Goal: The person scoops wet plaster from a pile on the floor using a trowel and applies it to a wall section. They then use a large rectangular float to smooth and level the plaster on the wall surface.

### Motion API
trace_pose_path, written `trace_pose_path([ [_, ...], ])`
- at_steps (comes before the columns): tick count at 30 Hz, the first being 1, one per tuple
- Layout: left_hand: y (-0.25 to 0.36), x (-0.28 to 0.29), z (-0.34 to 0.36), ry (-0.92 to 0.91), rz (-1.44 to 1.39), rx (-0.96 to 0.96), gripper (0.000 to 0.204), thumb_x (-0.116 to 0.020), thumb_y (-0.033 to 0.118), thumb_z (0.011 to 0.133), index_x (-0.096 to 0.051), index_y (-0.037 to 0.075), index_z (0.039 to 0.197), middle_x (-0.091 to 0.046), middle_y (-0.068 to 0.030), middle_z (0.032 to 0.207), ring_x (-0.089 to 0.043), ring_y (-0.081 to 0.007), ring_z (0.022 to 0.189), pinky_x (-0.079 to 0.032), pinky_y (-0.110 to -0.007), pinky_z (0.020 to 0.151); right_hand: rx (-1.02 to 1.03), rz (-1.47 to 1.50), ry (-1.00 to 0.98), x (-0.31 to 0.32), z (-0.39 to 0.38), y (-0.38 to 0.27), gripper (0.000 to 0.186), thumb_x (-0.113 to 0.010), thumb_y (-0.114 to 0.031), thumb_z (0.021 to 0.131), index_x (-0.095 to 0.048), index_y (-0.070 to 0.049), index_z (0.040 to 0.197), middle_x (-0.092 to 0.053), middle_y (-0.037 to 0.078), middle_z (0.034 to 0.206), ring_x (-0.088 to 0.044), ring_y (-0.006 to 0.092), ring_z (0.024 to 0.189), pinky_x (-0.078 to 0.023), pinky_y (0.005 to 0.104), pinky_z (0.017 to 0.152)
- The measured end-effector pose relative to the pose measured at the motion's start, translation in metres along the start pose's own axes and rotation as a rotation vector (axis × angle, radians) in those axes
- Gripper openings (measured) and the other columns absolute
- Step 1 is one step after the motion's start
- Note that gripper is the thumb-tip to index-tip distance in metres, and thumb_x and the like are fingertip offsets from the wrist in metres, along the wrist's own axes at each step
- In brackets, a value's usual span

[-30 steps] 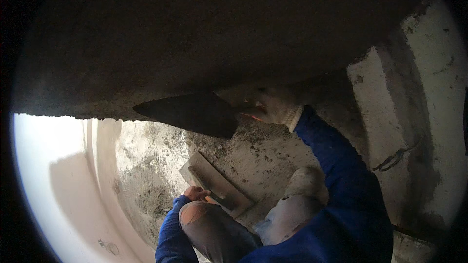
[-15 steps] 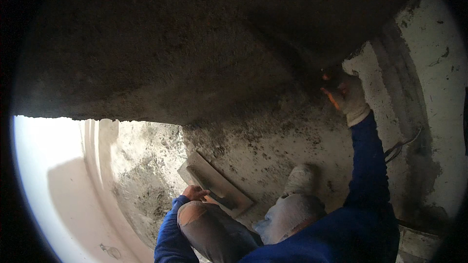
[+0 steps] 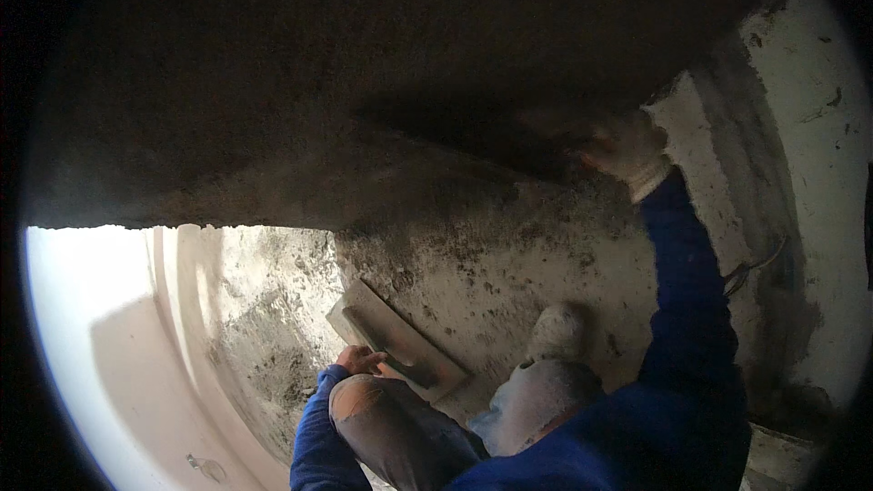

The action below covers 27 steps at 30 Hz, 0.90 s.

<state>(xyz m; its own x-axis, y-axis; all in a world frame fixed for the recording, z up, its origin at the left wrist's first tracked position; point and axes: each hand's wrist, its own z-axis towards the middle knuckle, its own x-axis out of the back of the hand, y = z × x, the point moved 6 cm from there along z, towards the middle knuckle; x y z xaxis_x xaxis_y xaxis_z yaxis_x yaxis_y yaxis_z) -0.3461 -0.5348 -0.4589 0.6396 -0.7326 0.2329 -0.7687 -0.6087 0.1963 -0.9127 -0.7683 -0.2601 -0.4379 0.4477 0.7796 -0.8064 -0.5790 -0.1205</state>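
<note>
My right hand [image 3: 629, 153], in a pale work glove with orange on its fingers, is raised against the dark, rough plastered wall [image 3: 227, 127]. It is closed on a tool that looks like a plastering trowel [image 3: 473, 141]; its long dark blade stretches left along the wall, and deep shadow hides the handle. Low down, my bare left hand [image 3: 360, 360] is beside my bent knee, fingers loosely extended over the side of a rectangular float [image 3: 396, 332] with a bar handle. That float is tilted across the view near the floor; its handle is not wrapped by the fingers.
Mortar specks and lumps cover the pale floor [image 3: 473, 300]. My dusty shoe [image 3: 556, 332] stands right of the float. A loose cable [image 3: 759, 265] sticks out by the pale wall [image 3: 823, 127] at right. Bright light falls on a curved pale surface [image 3: 136, 355] at left.
The trowel has swung from a steep slant to a flatter one, its far end now further left and lower. My right hand has shifted slightly left; my left hand keeps its place by the float.
</note>
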Motion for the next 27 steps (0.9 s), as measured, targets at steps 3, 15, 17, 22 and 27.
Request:
trace_pose_path([
  [3, -0.005, 0.001, 0.007, -0.024, 0.013, -0.022, 0.045, -0.072, 0.036, 0.087, -0.066, -0.007, 0.099, -0.072, -0.017, 0.085, -0.07, -0.0246, 0.074, -0.056, -0.037, 0.065, -0.579, 0.17, -0.439, 0.01, -0.037, 0.059, 0.044, -0.07, -0.047, 0.082, -0.066, -0.017, 0.115, -0.064, 0.004, 0.061, -0.06, 0.0184, 0.05, -0.049, 0.0337, 0.05],
  [15, -0.002, 0.005, 0.012, -0.044, 0.152, -0.065, 0.054, -0.07, 0.048, 0.084, -0.069, -0.005, 0.091, -0.073, -0.0154, 0.085, -0.071, -0.0234, 0.077, -0.055, -0.036, 0.071, -0.303, 0.078, -0.638, -0.04, -0.01, -0.027, 0.053, -0.069, -0.056, 0.081, -0.062, -0.019, 0.118, -0.069, 0.005, 0.077, -0.067, 0.0264, 0.063, -0.054, 0.0428, 0.058],
  [17, -0.001, 0.004, 0.011, -0.053, 0.13, -0.063, 0.053, -0.071, 0.049, 0.084, -0.07, -0.004, 0.089, -0.073, -0.0145, 0.084, -0.071, -0.0232, 0.077, -0.055, -0.036, 0.071, -0.249, -0.025, -0.64, -0.054, 0.004, -0.037, 0.053, -0.068, -0.058, 0.08, -0.062, -0.02, 0.117, -0.07, 0.006, 0.078, -0.068, 0.0271, 0.067, -0.054, 0.0421, 0.061],
  [22, -0.005, 0.002, 0.008, -0.004, 0.082, -0.029, 0.053, -0.072, 0.048, 0.083, -0.069, -0.004, 0.088, -0.073, -0.0141, 0.083, -0.071, -0.023, 0.077, -0.055, -0.036, 0.07, -0.415, 0.166, -0.633, -0.04, -0.001, -0.003, 0.05, -0.066, -0.054, 0.084, -0.061, -0.02, 0.12, -0.07, 0.009, 0.083, -0.069, 0.0281, 0.075, -0.055, 0.0417, 0.065],
  [27, -0.007, 0.0, 0.012, -0.024, 0.037, -0.036, 0.05, -0.072, 0.044, 0.084, -0.068, -0.005, 0.091, -0.073, -0.015, 0.082, -0.071, -0.023, 0.076, -0.055, -0.036, 0.068, -0.791, 0.332, -0.471, 0.022, -0.054, 0.075, 0.043, -0.065, -0.04, 0.087, -0.063, -0.014, 0.121, -0.071, 0.011, 0.092, -0.069, 0.0283, 0.079, -0.055, 0.0417, 0.069],
])
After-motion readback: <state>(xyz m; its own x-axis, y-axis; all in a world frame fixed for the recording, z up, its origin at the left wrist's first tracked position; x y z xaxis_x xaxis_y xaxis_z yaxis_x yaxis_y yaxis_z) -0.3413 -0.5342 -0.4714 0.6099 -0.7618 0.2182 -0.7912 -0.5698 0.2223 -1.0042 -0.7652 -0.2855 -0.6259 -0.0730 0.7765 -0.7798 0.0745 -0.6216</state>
